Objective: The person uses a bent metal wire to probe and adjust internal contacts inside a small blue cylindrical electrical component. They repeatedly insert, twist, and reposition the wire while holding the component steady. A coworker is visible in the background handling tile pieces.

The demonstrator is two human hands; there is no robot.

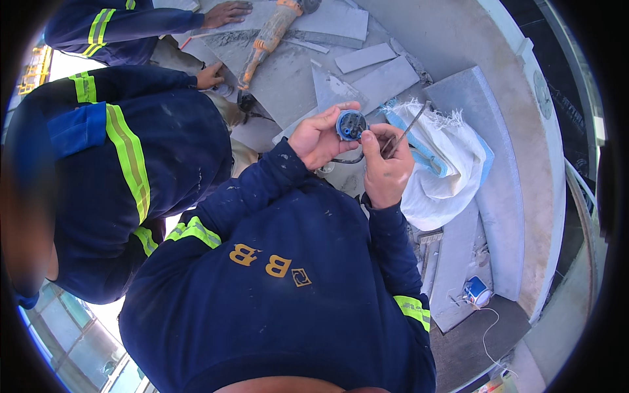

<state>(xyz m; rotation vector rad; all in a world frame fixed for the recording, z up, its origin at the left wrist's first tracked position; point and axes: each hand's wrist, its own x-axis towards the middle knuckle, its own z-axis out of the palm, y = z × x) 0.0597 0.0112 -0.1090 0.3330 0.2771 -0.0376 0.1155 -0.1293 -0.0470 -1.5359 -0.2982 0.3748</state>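
My left hand (322,136) is closed around a round electrical plug (352,124) with a blue rim and a black inner face, turned upward. A dark cable (347,160) runs below it between my hands. My right hand (388,165) is closed on a thin metal rod-like tool (414,123), which slants up and to the right; its exact kind is unclear. The thumb of that hand is close to the plug's lower right edge, and I cannot tell whether it touches. Just right of my right hand lies a white woven sack (439,173) with blue edging.
Grey stone slabs (386,82) and offcuts cover the dusty surface. An orange power tool (267,40) lies at the back. Co-workers' hands (208,76) are at the left. A curved pale wall (534,98) bounds the right; a small blue-and-white tin (477,291) stands at lower right.
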